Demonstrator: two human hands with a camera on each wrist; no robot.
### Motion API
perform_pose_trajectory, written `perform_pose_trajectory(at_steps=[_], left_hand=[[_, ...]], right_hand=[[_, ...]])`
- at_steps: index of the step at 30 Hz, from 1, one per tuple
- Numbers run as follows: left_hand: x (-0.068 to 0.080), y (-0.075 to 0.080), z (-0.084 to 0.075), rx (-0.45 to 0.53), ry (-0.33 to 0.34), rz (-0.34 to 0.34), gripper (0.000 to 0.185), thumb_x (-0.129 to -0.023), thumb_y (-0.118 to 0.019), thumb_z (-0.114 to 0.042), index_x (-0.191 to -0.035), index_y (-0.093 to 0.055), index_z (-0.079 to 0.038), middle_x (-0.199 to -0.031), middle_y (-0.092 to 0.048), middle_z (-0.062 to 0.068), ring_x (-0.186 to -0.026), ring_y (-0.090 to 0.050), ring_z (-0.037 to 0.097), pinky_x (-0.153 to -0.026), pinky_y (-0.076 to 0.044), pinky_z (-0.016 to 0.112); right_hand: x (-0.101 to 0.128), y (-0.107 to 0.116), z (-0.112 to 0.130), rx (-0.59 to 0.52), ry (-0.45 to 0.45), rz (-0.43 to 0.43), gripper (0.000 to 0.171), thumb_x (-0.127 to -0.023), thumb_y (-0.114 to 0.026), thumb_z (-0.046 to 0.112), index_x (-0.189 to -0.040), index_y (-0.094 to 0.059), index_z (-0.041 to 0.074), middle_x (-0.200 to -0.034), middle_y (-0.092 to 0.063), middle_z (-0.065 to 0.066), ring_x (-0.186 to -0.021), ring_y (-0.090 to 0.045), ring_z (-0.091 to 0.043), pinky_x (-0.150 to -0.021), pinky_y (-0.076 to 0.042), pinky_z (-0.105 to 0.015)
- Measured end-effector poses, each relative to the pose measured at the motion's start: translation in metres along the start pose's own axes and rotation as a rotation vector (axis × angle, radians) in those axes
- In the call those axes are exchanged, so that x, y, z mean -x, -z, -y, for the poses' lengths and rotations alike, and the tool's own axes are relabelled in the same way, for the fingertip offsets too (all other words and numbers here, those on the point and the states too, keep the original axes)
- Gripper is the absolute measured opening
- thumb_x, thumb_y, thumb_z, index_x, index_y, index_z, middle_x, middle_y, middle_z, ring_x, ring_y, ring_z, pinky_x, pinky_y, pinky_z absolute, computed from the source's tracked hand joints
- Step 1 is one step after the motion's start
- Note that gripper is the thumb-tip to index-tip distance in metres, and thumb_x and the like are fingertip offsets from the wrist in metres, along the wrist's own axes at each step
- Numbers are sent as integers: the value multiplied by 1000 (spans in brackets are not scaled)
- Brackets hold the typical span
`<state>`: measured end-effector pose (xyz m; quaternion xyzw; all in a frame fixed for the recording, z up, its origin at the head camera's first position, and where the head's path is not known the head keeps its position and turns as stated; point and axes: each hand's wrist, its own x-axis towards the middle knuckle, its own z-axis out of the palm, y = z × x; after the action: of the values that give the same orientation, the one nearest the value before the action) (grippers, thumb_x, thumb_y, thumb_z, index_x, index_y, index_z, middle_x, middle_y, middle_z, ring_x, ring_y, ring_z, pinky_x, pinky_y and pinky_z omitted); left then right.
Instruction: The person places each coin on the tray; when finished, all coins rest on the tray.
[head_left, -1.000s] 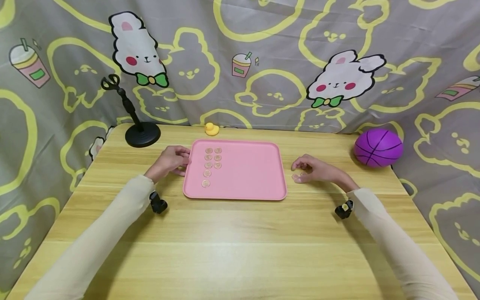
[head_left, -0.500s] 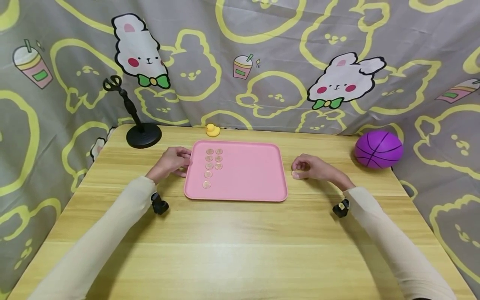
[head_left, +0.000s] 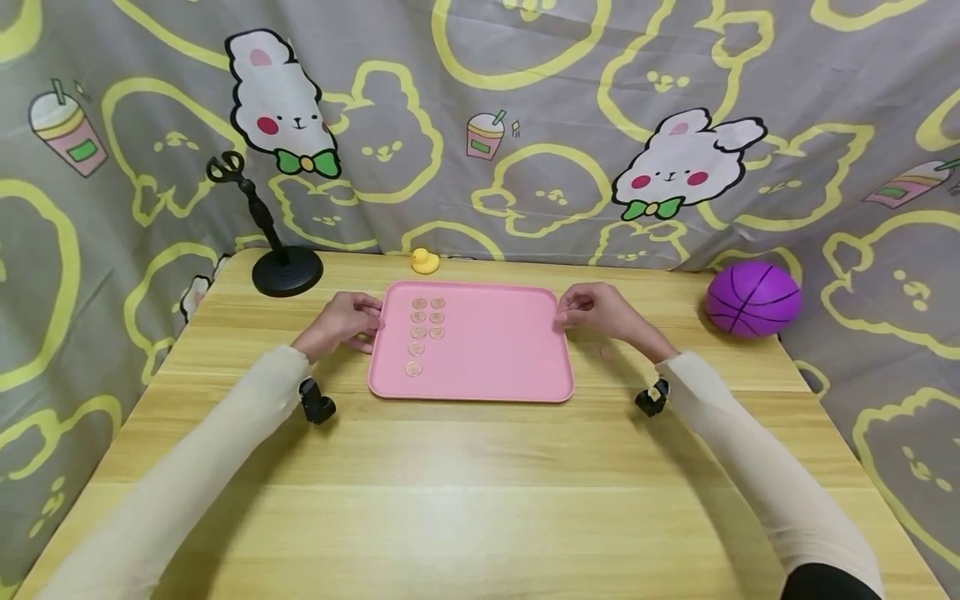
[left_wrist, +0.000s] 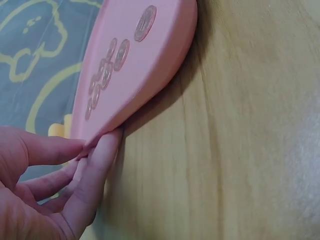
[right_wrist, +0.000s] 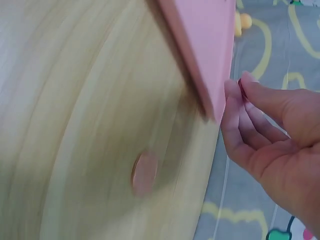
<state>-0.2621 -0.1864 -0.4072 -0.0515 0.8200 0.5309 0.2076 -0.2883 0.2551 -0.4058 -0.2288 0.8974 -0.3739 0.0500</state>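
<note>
A pink tray [head_left: 502,346] lies on the wooden table, with several copper-coloured coins [head_left: 418,332] in two uneven columns along its left side. My left hand [head_left: 347,321] pinches the tray's left rim between thumb and fingers, as the left wrist view shows up close. At the tray's right edge, my right hand [head_left: 600,308] is raised and pinches a thin coin [right_wrist: 242,89] edge-on between thumb and fingertips. Another coin [right_wrist: 145,173] lies flat on the table just right of the tray, below the right hand.
Behind the tray sits a yellow rubber duck [head_left: 425,261]. A black stand [head_left: 287,271] with a round base is at the back left, and a purple basketball [head_left: 753,300] at the back right. A patterned curtain [head_left: 547,108] hangs behind the table.
My right hand has picked up a coin from the table and moved left to the tray's right edge, uncovering the other coin. The left hand stays at the rim.
</note>
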Motion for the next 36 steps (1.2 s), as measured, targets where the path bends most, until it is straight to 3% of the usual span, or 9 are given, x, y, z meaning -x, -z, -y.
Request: perform_pose_trajectory(at_steps=[5,10,17,23,36], left_hand=[[1,2,-5,-25,-4,23,49,-102,-57,-1,-148,-46,11,-130,-60,29,-93,-68,24,-73,-67,33],[3,5,-5,-34,-11,38,53,-101,-58,-2,-151,-43,10,-135,-59,30,-99,-68,25,-75,-67,33],[2,9,-5,-5,-1,54,56,-101,-58,0,-154,-39,10,-142,-55,33,-101,-68,25,-77,-67,33],[4,5,-5,15,-2,55,60,-100,-61,2,-155,-39,8,-144,-54,31,-101,-68,24,-78,-67,34],[3,3,-4,-3,-6,35,58,-99,-60,3,-154,-41,8,-140,-54,29,-100,-66,25,-76,-67,33]], right_hand=[[-11,-12,20,-104,-48,58,10,-96,-73,-1,-101,-71,-9,-87,-75,-23,-75,-74,-24,-68,-65,-27],[-22,-26,38,-175,-99,71,14,-95,-77,6,-99,-72,-6,-80,-74,-21,-68,-73,-26,-63,-65,-34],[-33,-49,55,-299,-141,139,15,-96,-74,3,-106,-72,-8,-85,-74,-20,-65,-70,-19,-63,-65,-31],[-32,-69,66,-310,-141,157,13,-94,-77,5,-101,-73,-6,-79,-74,-21,-59,-68,-17,-57,-64,-31],[-44,-100,84,-491,-193,220,16,-98,-70,-1,-110,-70,-12,-94,-76,-26,-70,-75,-21,-74,-68,-39]])
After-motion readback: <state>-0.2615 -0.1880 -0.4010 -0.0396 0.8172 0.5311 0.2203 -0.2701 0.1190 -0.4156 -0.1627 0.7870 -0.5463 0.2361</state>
